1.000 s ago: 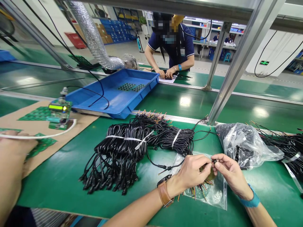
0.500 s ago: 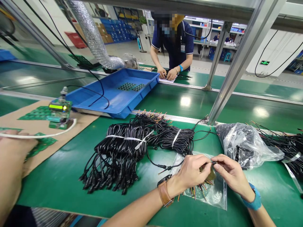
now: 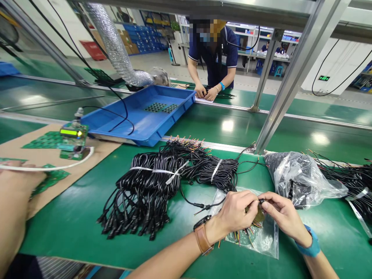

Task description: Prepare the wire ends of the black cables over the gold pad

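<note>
From the head view, a small black piece (image 3: 262,200), details too tiny to read, sits pinched between the fingertips of left hand (image 3: 240,209) and right hand (image 3: 281,213) above a clear bag (image 3: 269,238), right thumb (image 3: 266,207) slightly lower than a second earlier

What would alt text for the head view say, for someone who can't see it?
A person's left hand and right hand meet over a clear plastic bag on a green table, the right pinching a small black part. Bundles of black cables lie to their left, with a blue tray beyond; a co-worker works opposite.
</note>
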{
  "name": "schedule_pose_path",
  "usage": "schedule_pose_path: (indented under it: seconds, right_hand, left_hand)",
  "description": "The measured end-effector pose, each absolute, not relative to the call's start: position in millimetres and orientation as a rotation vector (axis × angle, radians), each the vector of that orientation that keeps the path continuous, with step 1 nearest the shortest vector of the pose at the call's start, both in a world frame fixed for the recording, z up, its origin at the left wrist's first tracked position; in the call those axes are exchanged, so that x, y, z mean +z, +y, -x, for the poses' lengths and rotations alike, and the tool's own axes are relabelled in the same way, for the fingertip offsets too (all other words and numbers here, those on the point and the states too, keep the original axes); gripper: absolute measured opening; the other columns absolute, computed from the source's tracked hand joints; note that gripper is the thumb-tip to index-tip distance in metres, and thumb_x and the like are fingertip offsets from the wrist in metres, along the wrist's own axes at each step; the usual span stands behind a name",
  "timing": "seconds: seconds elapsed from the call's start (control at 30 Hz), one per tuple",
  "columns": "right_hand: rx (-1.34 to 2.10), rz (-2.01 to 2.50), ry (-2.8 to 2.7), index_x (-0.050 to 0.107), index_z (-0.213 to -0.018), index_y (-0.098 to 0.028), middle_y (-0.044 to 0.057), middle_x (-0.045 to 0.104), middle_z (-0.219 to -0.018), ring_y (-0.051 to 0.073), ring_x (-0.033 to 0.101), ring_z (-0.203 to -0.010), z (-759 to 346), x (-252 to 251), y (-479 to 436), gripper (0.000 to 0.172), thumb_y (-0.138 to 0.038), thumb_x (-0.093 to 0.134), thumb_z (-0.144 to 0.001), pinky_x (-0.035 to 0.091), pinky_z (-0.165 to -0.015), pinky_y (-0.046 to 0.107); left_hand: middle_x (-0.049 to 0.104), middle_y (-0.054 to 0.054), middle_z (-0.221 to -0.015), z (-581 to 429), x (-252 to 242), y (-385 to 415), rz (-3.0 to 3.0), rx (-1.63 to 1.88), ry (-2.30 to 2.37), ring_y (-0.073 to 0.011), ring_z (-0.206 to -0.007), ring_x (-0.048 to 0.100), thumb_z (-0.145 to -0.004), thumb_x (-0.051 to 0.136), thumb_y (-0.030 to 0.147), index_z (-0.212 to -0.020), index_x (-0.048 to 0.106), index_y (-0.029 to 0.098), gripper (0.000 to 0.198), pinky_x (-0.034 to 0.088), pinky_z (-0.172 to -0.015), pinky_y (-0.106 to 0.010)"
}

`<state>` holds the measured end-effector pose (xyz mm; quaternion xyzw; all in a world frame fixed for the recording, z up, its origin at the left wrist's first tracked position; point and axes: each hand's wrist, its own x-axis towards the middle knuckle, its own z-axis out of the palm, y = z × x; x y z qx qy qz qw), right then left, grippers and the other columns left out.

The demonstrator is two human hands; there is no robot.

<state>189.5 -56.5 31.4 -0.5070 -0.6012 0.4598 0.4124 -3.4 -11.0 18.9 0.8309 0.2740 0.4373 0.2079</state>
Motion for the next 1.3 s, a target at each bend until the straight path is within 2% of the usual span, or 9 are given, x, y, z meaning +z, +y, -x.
schedule_pose_path:
  seconds: [0.27,0.4,0.5,0.67,0.87,1.1,1.3]
  right_hand:
    - [1.06,1.303,-1.469,0.077,-0.103,-0.02,0.008,0.076,-0.095,0.022,0.071,-0.082,-182.1,23.3,-57.8,0.028,-0.045,0.068,-0.092,0.059,-0.077,0.032]
    - [0.968,1.342,-1.443,0.076,-0.107,-0.021,0.01,0.077,-0.099,0.024,0.072,-0.086,-184.6,19.5,-56.7,0.029,-0.045,0.069,-0.092,0.06,-0.079,0.034]
    - [0.925,1.386,-1.466,0.075,-0.105,-0.021,0.009,0.078,-0.098,0.024,0.072,-0.085,-191.2,20.0,-55.6,0.028,-0.044,0.07,-0.091,0.059,-0.079,0.034]
    - [0.873,1.419,-1.569,0.075,-0.104,-0.021,0.008,0.077,-0.097,0.023,0.072,-0.084,-194.9,20.7,-55.6,0.023,-0.039,0.068,-0.092,0.059,-0.077,0.033]
    - [0.841,1.332,-1.638,0.072,-0.104,-0.022,0.008,0.076,-0.096,0.022,0.072,-0.084,-184.6,9.9,-56.4,0.018,-0.034,0.064,-0.095,0.059,-0.078,0.033]
    - [0.76,1.273,-1.711,0.07,-0.104,-0.021,0.007,0.076,-0.095,0.02,0.072,-0.082,-176.2,0.8,-56.3,0.014,-0.029,0.06,-0.098,0.059,-0.076,0.03]
    - [0.641,1.245,-1.722,0.069,-0.107,-0.021,0.007,0.077,-0.098,0.019,0.073,-0.086,-172.5,-2.8,-54.0,0.014,-0.025,0.059,-0.098,0.06,-0.078,0.028]
  left_hand:
    - [0.059,-0.002,-0.065,3.0,13.9,-11.3,-2.316,1.178,0.824,-0.0124,-0.057,0.055,-0.096,0.046,0.016,-0.074,0.06,0.018,0.026,0.042,-0.055,-0.025]
    - [0.065,-0.006,-0.084,6.7,16.4,-8.0,-2.288,1.027,0.737,-0.0182,-0.076,0.062,-0.091,0.053,0.018,-0.099,0.061,0.016,0.011,0.051,-0.068,-0.029]
    - [0.066,-0.008,-0.098,9.8,16.7,-3.2,-2.207,0.914,0.712,-0.0203,-0.086,0.064,-0.085,0.057,0.014,-0.113,0.054,0.016,0.029,0.054,-0.074,-0.031]
    - [0.064,-0.005,-0.091,9.8,8.8,3.7,-2.153,0.928,0.753,-0.018,-0.085,0.063,-0.095,0.05,0.015,-0.096,0.055,0.018,0.007,0.052,-0.076,-0.03]
    - [0.065,-0.004,-0.083,6.2,-2.8,1.5,-2.202,1.039,0.793,-0.017,-0.076,0.062,-0.094,0.049,0.01,-0.088,0.058,0.017,0.013,0.047,-0.069,-0.028]
    - [0.063,-0.002,-0.074,4.5,-8.3,0.5,-2.193,1.041,0.863,-0.016,-0.069,0.059,-0.09,0.05,0.008,-0.079,0.056,0.018,0.016,0.042,-0.064,-0.027]
    - [0.064,-0.002,-0.077,4.7,-3.4,-0.1,-2.137,0.965,0.908,-0.016,-0.071,0.06,-0.094,0.048,0.011,-0.08,0.057,0.018,0.018,0.043,-0.067,-0.027]
